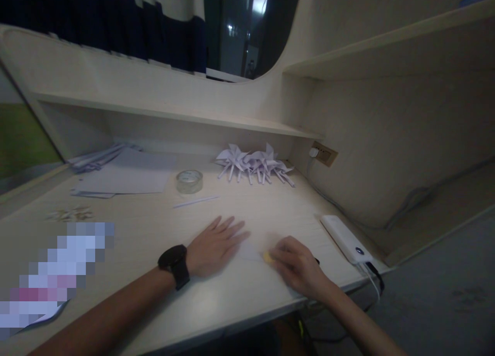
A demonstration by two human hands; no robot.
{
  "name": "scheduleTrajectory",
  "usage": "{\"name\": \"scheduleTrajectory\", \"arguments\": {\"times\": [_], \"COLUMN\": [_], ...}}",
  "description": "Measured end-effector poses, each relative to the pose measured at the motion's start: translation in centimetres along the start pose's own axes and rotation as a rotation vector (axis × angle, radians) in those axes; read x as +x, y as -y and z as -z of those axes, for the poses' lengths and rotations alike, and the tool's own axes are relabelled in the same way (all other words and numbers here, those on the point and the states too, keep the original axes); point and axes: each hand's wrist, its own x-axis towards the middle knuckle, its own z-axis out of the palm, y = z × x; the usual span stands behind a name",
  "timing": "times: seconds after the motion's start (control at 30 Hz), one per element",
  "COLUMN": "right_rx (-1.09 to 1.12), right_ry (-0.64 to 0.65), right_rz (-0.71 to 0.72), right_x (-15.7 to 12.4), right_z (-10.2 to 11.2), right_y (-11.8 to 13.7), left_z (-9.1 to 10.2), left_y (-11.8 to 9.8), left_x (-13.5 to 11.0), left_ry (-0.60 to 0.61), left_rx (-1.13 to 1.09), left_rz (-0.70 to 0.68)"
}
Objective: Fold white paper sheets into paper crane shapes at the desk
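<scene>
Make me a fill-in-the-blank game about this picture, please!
1. The black watch is on the person's ____ arm.
2. The right hand holds a small thing whose colour is ____.
3. In the picture, the paper pinwheels lie to the ____ of the tape roll.

Missing words: left; yellow; right.

The single view looks from head height over the near side of the table (135, 237), facing forward and tipped down. It is near enough to take in the left hand (216, 247) toward seven o'clock and the right hand (301, 268) toward five, yet wide enough to reach the dark window (251, 36) at twelve.
</scene>
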Motion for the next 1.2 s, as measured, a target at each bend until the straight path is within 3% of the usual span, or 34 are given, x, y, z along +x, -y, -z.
{"name": "scheduleTrajectory", "arguments": {"times": [0.73, 0.97, 1.2], "right_rx": [0.022, 0.182, 0.188], "right_ry": [-0.006, 0.11, 0.17], "right_rz": [0.018, 0.048, -0.05], "right_x": [0.3, -0.3, -1.6], "right_z": [-0.2, 1.6, 3.3], "right_y": [-0.7, -0.8, -1.9], "left_z": [0.1, 0.2, 0.2], "left_y": [0.0, -0.2, 0.0], "left_x": [-0.1, -0.1, 0.0], "left_ry": [0.007, 0.013, -0.05], "left_rx": [0.023, 0.005, -0.025], "left_rz": [0.005, 0.016, 0.07]}}
